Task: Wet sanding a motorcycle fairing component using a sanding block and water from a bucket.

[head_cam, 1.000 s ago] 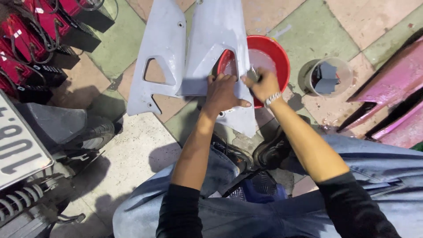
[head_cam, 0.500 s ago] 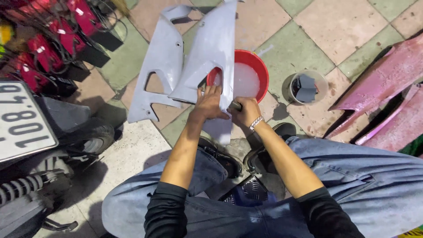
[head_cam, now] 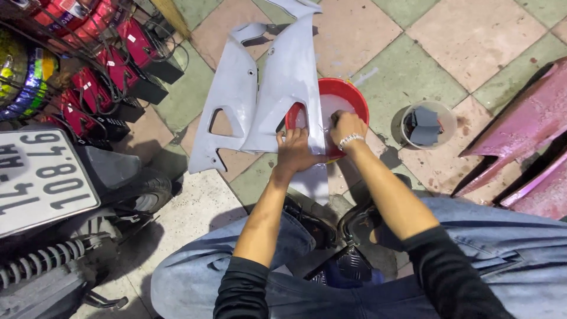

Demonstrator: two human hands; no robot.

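Observation:
A large light-grey motorcycle fairing panel [head_cam: 277, 88] with two cut-out openings stands tilted on the tiled floor, leaning over a red basin [head_cam: 348, 94] of milky water. My left hand [head_cam: 293, 150] grips the panel's lower edge beside one cut-out. My right hand [head_cam: 347, 129], with a bracelet on the wrist, is closed and presses on the panel's right edge over the basin; whatever is under its fingers is hidden. My knees in blue jeans fill the bottom of the view.
A small grey bucket [head_cam: 443, 115] with dark sheets inside stands right of the basin. Pink fairing parts [head_cam: 520, 142] lie at the right. A motorcycle's rear with a number plate [head_cam: 41, 177] is at the left, and red boxed items [head_cam: 94, 71] sit on a rack behind it.
The view has shifted, so panel and basin now sit lower and more to the right. My right hand has slid along the panel's right edge over the basin; my left hand keeps its grip.

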